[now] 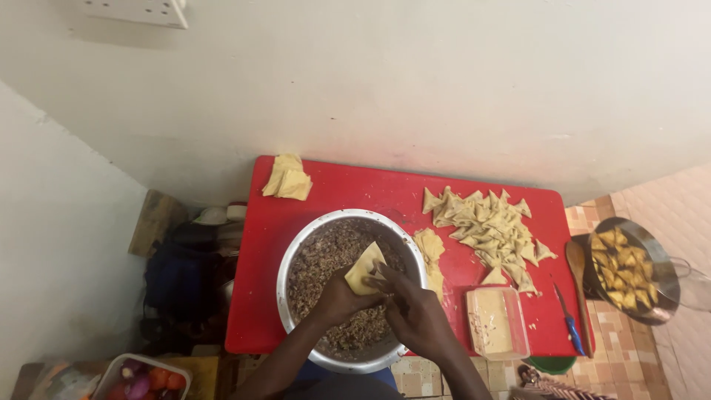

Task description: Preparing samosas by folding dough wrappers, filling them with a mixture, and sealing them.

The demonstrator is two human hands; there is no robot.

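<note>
Centre of the frame, low: the left hand [339, 296] cups a folded pastry sheet [365, 268], fingers curled round it, above the metal bowl [292, 255] of minced filling [322, 259]. The right hand [416, 315], fingers partly closed, pinches the sheet's right edge. Folded triangular pastries [489, 230] lie at right centre on the red table [355, 185].
</note>
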